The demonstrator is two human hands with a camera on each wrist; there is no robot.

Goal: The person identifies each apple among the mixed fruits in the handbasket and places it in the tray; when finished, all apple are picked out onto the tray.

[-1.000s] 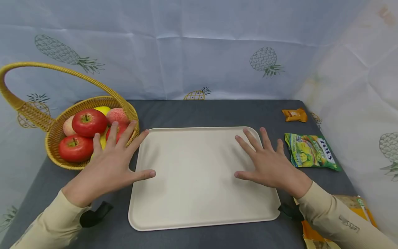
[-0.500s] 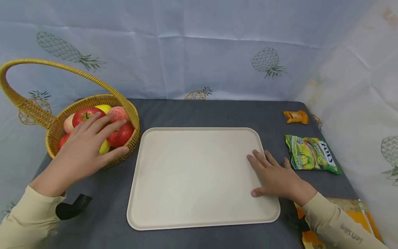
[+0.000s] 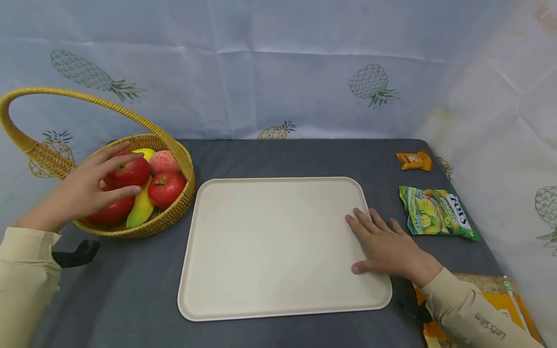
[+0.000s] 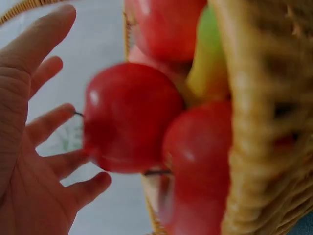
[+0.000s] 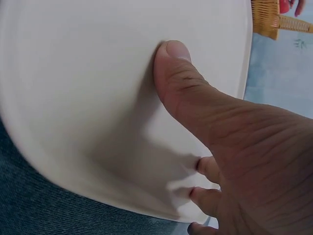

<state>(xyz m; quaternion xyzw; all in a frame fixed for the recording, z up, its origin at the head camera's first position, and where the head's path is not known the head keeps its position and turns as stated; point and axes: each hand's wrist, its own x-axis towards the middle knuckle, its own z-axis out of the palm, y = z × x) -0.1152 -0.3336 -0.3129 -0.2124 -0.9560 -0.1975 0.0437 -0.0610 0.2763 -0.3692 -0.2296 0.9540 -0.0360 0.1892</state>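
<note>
Left hand (image 3: pixel 93 181) has shifted left: fingers now at the upper apple (image 3: pixel 135 173). Apple (image 3: pixel 167 188) to their right is uncovered. My right hand (image 3: pixel 387 249) sits further right, fingers closer together, more tray (image 3: pixel 270 251) showing left of them.

Red apples (image 3: pixel 167 189), a pink peach (image 3: pixel 164 162) and a yellow-green fruit (image 3: pixel 141 209) are shown at left in a golden woven basket (image 3: pixel 176 212). A plain cream tray (image 3: pixel 274 251) is framed centrally by a dark grey table (image 3: pixel 287 157); at right, a green-and-yellow packet (image 3: pixel 437 212) is seen. The pale backdrop (image 3: pixel 296 82) is printed with green and yellow pineapples (image 3: pixel 369 82).
</note>
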